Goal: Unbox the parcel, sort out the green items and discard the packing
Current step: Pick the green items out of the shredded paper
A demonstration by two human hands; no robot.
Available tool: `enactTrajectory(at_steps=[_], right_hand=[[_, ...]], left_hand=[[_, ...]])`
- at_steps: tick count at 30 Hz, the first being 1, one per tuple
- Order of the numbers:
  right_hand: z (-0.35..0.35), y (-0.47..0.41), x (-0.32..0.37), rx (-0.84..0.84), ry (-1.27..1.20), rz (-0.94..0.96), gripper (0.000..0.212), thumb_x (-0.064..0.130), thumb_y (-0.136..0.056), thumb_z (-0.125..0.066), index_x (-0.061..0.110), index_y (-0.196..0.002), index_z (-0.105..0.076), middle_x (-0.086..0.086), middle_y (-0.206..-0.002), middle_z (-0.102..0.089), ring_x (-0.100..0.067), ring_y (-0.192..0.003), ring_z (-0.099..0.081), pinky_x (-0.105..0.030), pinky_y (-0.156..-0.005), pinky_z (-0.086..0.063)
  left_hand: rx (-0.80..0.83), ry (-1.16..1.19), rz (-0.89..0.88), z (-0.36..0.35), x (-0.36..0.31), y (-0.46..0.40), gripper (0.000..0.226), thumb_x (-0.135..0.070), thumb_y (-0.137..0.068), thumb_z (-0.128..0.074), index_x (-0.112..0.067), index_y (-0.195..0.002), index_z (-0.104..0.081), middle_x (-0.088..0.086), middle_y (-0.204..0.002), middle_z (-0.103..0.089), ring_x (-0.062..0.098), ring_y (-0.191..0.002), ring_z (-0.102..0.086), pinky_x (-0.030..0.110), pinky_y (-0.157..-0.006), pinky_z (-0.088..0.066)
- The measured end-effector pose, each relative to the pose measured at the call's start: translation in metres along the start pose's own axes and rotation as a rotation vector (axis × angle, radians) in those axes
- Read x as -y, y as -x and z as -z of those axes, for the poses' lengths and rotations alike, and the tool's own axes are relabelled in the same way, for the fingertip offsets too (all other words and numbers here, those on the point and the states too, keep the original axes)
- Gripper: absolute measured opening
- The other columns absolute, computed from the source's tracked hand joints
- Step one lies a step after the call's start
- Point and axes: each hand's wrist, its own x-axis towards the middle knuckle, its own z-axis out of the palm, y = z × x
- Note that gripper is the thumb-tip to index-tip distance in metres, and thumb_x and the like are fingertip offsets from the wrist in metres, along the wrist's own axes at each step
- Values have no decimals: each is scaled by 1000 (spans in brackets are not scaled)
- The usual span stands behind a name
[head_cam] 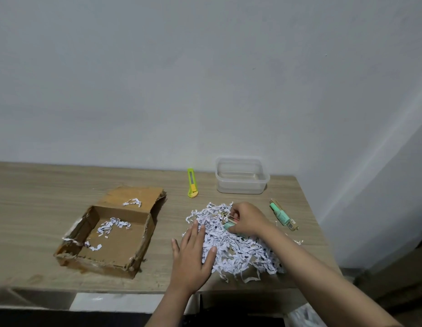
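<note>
A heap of white shredded paper (238,249) lies on the wooden table (40,185). My left hand (193,251) rests flat on the heap's left edge, fingers spread. My right hand (246,219) is at the heap's far side, fingers closed on a small mint-green item (229,225) half buried in the shreds. Another mint-green item in a tan wrapper (282,217) lies on the table right of the heap. The opened cardboard box (106,232) sits to the left with a few paper strips inside.
A clear plastic container (242,175) stands at the back right, nothing visible in it. A lime-green and yellow utility knife (192,182) lies left of it. The table's right edge is close to the green item. A wall rises behind the table.
</note>
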Motion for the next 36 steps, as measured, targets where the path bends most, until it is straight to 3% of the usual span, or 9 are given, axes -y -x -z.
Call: enactTrajectory(at_steps=[6,15,18,23,25,27,31,34,36], right_hand=[[7,5,-2,-73,-49,42,47,24,-67,-77,23,-112,-61,4,-104,-64,-15,-91,-60,-34,-82,-53],[21,16,0,-123,-196,86,70,32,-70,-77,43,-131,-43,8,-118,-58,-12,-99,-58,-34,-85,-52],[34,24,-2,-123,-246,93,75,37,-74,-74,49,-136,-33,10,-113,-54,-12,-94,-59,-33,-83,-53],[47,31,-7,-182,-291,97,66,31,-76,-74,43,-131,-41,2,-109,-58,-8,-77,-62,-18,-60,-50],[48,31,-6,-241,-437,58,61,24,-77,-74,35,-128,-44,1,-103,-55,-8,-72,-63,-16,-51,-51],[51,30,-11,-311,-613,14,57,17,-78,-73,28,-125,-44,-5,-107,-56,-13,-76,-65,-21,-54,-56],[59,29,-28,-396,-860,-58,50,9,-81,-69,29,-120,-45,-9,-119,-57,-30,-91,-67,-43,-69,-61],[71,25,-48,-446,-838,-81,52,8,-81,-69,35,-119,-47,-14,-117,-53,-29,-98,-62,-42,-74,-60],[81,24,-62,-471,-842,-125,51,7,-81,-68,38,-115,-47,-15,-113,-51,-28,-92,-62,-34,-64,-59]], left_hand=[[-8,3,-7,0,0,0,68,-64,-87,-16,-37,-149,-8,-19,-154,6,-3,-139,8,46,-113,13],[0,-9,9,-2,4,3,73,-69,-84,-10,-35,-149,-9,-18,-154,6,-2,-139,6,48,-113,11],[13,3,-13,-1,-2,-4,71,-67,-85,-13,-36,-149,-8,-18,-155,5,-3,-138,6,49,-114,10],[9,12,-42,-1,-9,-10,78,-73,-80,-3,-37,-149,-7,-20,-153,7,-3,-139,6,49,-114,10],[10,7,-38,-3,-6,-7,77,-73,-80,-3,-38,-148,-7,-21,-153,8,-1,-140,4,49,-114,9],[2,21,-42,-2,-5,-5,75,-73,-80,-3,-40,-147,-9,-21,-153,6,0,-142,2,49,-113,9],[1,17,-36,1,-1,2,70,-74,-79,0,-48,-144,-5,-22,-154,4,-3,-142,5,49,-113,9],[-15,25,-22,4,2,5,69,-73,-81,-4,-48,-144,-5,-24,-154,5,-4,-141,4,50,-113,8],[-15,30,-10,3,0,2,70,-71,-82,-9,-44,-146,-7,-23,-153,5,-3,-141,1,53,-114,6]])
